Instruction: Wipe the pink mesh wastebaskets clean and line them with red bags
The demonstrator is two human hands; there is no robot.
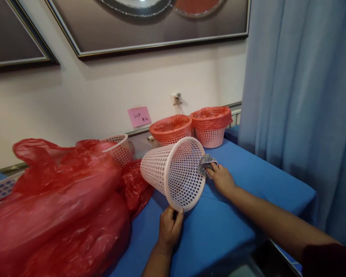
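Note:
A pale pink perforated plastic wastebasket [157,166] lies tilted on its side, its open mouth facing me and to the right. My left hand [169,227] grips the lower rim, thumb against the edge and fingers curled beneath. At the right side of the rim, my right hand [220,177] presses a crumpled grey cloth [207,163] to the basket, fingers closed on it. Part of the cloth is hidden behind the fingers. Beneath the basket is a blue-covered table [216,234].
Two baskets lined with red bags, one [170,129] and another [212,125], stand by the wall. A big heap of red plastic bags [63,215] covers the left, before another basket [123,152]. A blue curtain [300,96] hangs at right.

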